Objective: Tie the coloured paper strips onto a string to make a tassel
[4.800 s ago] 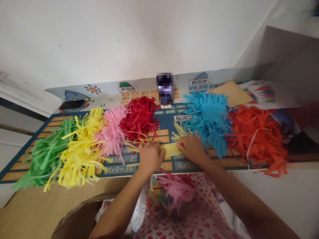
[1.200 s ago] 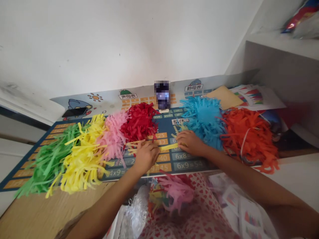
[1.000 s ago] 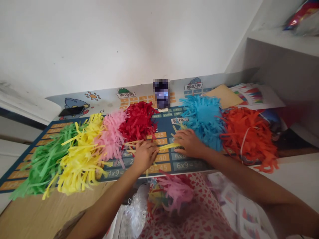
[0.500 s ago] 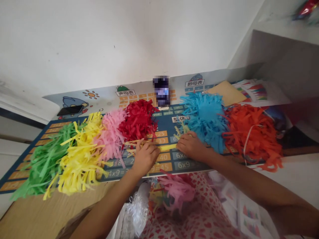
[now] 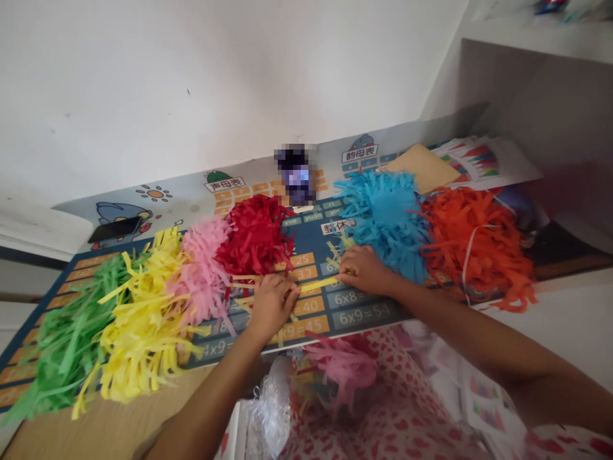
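A yellow tissue-paper tassel (image 5: 318,285) stretches between my hands, its middle a narrow band low over the table mat. My left hand (image 5: 274,299) is closed on its left part, and pale fringed strips stick out beyond the fingers. At the other side my right hand (image 5: 364,271) pinches the band, with more frayed strips showing past it. Behind my left hand lies a bundle of red paper fringe (image 5: 256,233), with a pink bundle (image 5: 205,271) beside it. A blue fringed bundle (image 5: 390,220) is close behind my right hand.
Yellow (image 5: 141,319) and green (image 5: 79,335) fringe bundles lie at the left, an orange one (image 5: 479,246) at the right. Along the back are a dark phone (image 5: 115,229), a pixelated upright device (image 5: 297,179) and a tan envelope (image 5: 424,167). More pink fringe (image 5: 345,364) rests on my lap.
The view has turned a little, so the table's things sit further left. Both hands keep hold of the yellow tassel, and the band between them looks slightly narrower.
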Tool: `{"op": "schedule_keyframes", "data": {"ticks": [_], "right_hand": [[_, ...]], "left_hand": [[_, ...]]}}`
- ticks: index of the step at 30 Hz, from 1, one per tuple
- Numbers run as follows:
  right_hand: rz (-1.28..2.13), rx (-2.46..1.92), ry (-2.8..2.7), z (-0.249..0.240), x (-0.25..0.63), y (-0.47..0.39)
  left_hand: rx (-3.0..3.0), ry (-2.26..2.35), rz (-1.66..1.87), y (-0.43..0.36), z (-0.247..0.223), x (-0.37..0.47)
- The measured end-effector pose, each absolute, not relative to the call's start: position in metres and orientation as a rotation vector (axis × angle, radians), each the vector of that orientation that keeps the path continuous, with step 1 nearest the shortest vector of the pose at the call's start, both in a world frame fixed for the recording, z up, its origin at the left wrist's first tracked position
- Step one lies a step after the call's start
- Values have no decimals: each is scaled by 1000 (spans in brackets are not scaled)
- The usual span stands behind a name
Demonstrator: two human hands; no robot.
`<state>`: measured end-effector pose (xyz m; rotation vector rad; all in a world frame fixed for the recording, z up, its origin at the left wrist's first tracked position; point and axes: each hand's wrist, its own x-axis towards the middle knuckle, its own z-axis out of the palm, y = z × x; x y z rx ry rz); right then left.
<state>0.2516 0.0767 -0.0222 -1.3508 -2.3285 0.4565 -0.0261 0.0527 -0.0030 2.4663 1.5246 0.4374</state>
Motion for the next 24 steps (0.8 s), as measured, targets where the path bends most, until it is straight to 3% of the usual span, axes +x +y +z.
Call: {"op": "schedule_keyframes", "data": {"ticks": [9, 13, 19, 24], "right_hand": [[428, -1403, -2349, -19, 247, 76], [215, -1351, -2395, -16, 245, 71], [-209, -843, -2566, -9, 243, 66], [-361, -727, -2620, -11, 235, 67]], "left_hand": [[2479, 1616, 210, 60, 5, -17], [2562, 1659, 188, 61, 9, -15], [3097, 1173, 345, 54, 8, -17], [3273, 1090, 343, 48, 6, -11]]}}
